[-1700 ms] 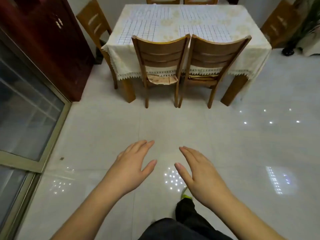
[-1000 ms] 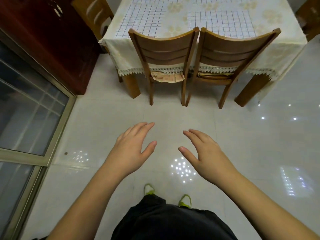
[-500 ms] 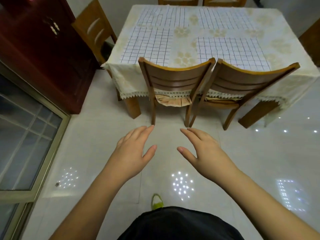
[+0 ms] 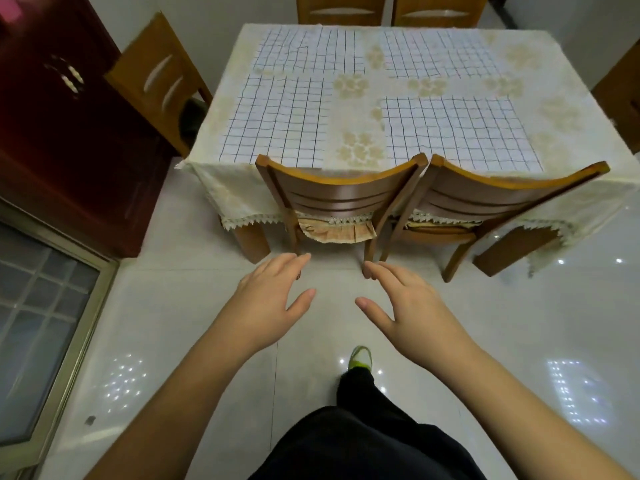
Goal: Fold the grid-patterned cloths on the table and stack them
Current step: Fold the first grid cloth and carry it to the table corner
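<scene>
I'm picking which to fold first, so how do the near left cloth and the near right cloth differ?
The near left cloth reaches the table's near edge behind the left chair; the near right cloth lies further toward the table's right side. The left one looks narrower, the right one wider. Both are white with a dark grid, unfolded and flat.

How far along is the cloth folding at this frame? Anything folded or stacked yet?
Nothing looks done: four grid-patterned cloths lie flat on the table, near left, near right, far left and far right, none folded or stacked. In hand: nothing; the left hand and right hand are open over the floor, short of the two chairs. All folding and stacking is left.
</scene>
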`<action>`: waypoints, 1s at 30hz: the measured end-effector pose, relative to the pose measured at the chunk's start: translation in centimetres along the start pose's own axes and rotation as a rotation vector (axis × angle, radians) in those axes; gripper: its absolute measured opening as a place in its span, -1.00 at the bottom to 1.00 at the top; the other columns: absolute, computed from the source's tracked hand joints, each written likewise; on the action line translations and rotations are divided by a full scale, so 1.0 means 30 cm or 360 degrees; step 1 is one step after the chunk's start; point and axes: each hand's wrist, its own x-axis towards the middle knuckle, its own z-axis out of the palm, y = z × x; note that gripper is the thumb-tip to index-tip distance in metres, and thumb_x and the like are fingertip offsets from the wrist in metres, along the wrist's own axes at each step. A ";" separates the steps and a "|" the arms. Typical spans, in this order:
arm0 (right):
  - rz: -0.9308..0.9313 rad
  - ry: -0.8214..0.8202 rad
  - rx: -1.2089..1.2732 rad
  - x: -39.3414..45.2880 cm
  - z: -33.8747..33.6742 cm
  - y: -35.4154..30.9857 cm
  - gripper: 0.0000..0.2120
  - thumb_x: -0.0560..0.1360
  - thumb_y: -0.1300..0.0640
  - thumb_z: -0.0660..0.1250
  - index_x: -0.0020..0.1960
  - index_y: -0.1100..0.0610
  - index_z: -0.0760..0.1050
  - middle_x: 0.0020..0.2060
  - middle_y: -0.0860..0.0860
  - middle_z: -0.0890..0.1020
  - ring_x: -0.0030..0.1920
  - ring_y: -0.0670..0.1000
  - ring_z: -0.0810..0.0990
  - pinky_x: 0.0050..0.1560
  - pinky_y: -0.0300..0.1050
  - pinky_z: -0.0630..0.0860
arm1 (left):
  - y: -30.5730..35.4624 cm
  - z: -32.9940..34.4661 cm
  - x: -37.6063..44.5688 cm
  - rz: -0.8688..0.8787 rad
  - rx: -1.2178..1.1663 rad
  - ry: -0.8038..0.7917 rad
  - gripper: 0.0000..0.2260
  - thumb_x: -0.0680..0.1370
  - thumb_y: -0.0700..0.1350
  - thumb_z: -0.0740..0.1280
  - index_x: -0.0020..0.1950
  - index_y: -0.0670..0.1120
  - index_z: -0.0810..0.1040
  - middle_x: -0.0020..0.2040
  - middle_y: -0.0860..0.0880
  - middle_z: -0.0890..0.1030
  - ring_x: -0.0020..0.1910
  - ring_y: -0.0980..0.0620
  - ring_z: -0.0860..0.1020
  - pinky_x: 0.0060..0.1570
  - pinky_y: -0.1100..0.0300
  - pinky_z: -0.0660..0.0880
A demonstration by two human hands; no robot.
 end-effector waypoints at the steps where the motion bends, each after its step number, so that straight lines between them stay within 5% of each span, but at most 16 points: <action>1: -0.0026 0.0005 0.0012 0.048 -0.009 0.021 -0.40 0.55 -0.29 0.05 0.52 -0.05 0.17 0.42 -0.12 0.34 0.41 -0.08 0.29 0.42 -0.10 0.24 | 0.007 -0.002 0.049 -0.0003 0.0016 0.0003 -0.49 0.62 0.16 0.12 0.55 0.10 0.13 0.48 0.11 0.26 0.45 0.11 0.20 0.35 0.13 0.21; 15: -0.0345 0.0019 -0.0220 0.623 -0.172 0.149 -0.42 0.53 -0.21 0.21 0.44 0.07 0.32 0.31 0.03 0.48 0.30 0.12 0.45 0.27 0.05 0.38 | 0.008 -0.152 0.521 -0.0203 0.0172 0.0070 -0.47 0.60 0.18 0.12 0.55 0.08 0.14 0.49 0.08 0.25 0.46 0.07 0.21 0.36 0.04 0.27; 30: -0.0261 0.0000 -0.0193 1.130 -0.113 -0.060 -0.29 0.47 -0.30 -0.06 0.45 0.10 0.33 0.28 0.07 0.52 0.28 0.12 0.47 0.25 0.05 0.44 | -0.408 -0.323 0.839 -0.0109 0.0033 0.0097 -0.51 0.61 0.15 0.12 0.52 0.04 0.21 0.46 0.06 0.30 0.42 0.04 0.28 0.32 0.06 0.29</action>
